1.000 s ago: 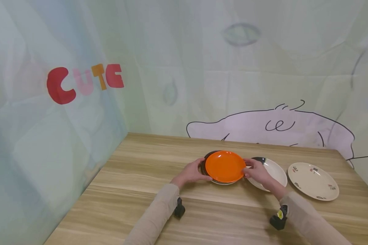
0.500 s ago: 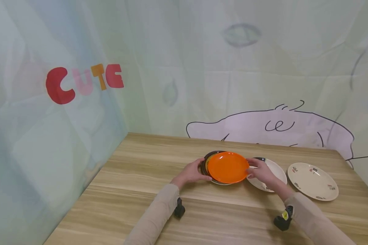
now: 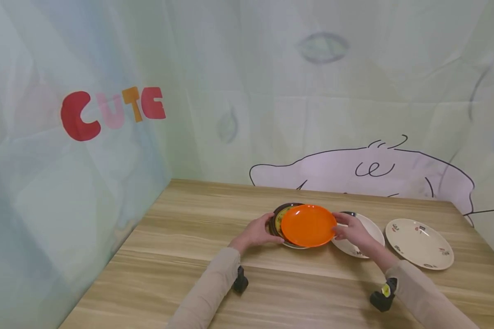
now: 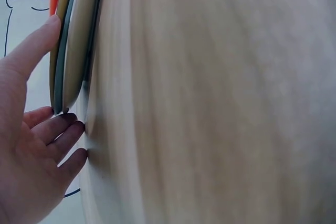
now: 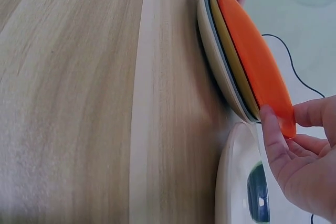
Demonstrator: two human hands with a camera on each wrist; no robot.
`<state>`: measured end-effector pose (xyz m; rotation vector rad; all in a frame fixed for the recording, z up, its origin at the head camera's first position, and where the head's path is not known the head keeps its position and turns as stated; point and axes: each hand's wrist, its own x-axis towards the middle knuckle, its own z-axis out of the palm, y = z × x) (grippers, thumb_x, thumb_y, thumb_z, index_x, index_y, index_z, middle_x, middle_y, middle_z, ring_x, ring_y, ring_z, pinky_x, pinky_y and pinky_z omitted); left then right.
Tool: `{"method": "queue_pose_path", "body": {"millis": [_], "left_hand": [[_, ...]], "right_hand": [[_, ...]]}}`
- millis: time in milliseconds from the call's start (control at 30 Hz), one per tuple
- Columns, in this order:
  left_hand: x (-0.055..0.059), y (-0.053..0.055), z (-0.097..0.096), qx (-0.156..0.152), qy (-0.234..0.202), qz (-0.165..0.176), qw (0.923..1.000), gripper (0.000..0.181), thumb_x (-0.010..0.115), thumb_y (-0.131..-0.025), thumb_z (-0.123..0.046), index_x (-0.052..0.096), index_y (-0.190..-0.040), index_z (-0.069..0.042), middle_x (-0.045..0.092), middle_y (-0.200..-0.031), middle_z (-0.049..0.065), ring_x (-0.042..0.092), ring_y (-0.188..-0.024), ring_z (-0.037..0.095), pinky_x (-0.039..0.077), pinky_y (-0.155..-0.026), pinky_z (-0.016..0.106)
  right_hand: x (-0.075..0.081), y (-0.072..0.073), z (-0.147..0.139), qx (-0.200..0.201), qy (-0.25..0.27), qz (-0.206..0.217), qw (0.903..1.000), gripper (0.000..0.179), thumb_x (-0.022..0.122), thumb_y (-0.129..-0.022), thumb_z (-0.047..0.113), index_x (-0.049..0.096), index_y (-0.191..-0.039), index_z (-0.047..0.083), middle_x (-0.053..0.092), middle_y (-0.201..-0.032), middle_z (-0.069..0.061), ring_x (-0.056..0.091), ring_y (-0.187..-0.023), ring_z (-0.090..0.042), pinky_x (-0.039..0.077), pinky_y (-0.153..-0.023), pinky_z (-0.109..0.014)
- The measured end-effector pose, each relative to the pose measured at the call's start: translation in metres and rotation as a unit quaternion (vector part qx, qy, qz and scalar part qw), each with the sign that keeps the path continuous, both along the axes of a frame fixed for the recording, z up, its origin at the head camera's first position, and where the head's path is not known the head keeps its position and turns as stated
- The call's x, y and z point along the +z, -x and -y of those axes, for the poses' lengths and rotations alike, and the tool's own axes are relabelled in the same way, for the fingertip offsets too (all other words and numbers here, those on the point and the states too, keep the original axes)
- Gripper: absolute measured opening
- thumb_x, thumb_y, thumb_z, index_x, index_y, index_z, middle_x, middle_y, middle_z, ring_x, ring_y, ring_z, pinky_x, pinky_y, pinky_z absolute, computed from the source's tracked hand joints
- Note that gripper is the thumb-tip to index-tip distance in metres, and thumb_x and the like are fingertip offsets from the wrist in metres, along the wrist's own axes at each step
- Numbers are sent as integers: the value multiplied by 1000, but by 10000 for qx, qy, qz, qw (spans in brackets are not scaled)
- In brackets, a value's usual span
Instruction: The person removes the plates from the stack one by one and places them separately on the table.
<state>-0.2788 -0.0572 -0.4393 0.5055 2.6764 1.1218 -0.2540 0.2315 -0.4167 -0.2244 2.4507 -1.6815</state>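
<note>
An orange plate [image 3: 308, 225] lies over a stack of plates, shifted right so that a yellow plate [image 3: 278, 223] and a dark-rimmed plate [image 3: 287, 206] show at its left. My right hand [image 3: 356, 234] pinches the orange plate's right edge, thumb on its upper face and fingers beneath. In the right wrist view that edge is tilted up, apart from the yellow one. My left hand [image 3: 254, 234] holds the stack's left side, thumb at the near rim and fingers round the far side. A pale plate [image 4: 79, 40] sits lower in the stack in the left wrist view.
Close to the stack's right stands a white plate [image 3: 370, 233] with a black patch, partly behind my right hand. Further right is a cream plate [image 3: 421, 244] with small printed motifs. The wooden table [image 3: 181, 228] meets fabric walls at the back and left.
My right hand has drawn the orange plate to the right, uncovering more of the yellow plate. My left hand has stayed at the stack's left side.
</note>
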Motion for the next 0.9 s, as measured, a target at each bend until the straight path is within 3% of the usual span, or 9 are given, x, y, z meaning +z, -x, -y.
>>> {"method": "queue_pose_path", "body": {"millis": [333,633,900], "left_hand": [[0,1,0,-16,59,-19,10000,87,77,-69,-40,35,-138,-6,42,-137,14,39,-125,26,32,-104,41],[-2,2,1,2,71,-23,10000,89,77,-68,-41,35,-138,-6,42,-137,14,40,-125,27,33,-104,41],[-2,3,1,-28,110,-91,9999,90,78,-67,-40,35,-138,-6,41,-138,15,39,-126,28,32,-105,41]], "right_hand": [[2,-2,-9,53,124,-31,9999,55,51,-87,-1,27,-134,-15,35,-129,-38,60,-71,-13,55,-70,-26],[6,-10,-22,156,-75,-204,9996,56,54,-87,5,30,-135,-11,36,-131,-35,62,-86,-20,55,-73,-29],[5,-18,-41,291,-106,-150,9994,56,53,-89,8,28,-136,-9,33,-134,-34,61,-88,-21,54,-75,-28]]}}
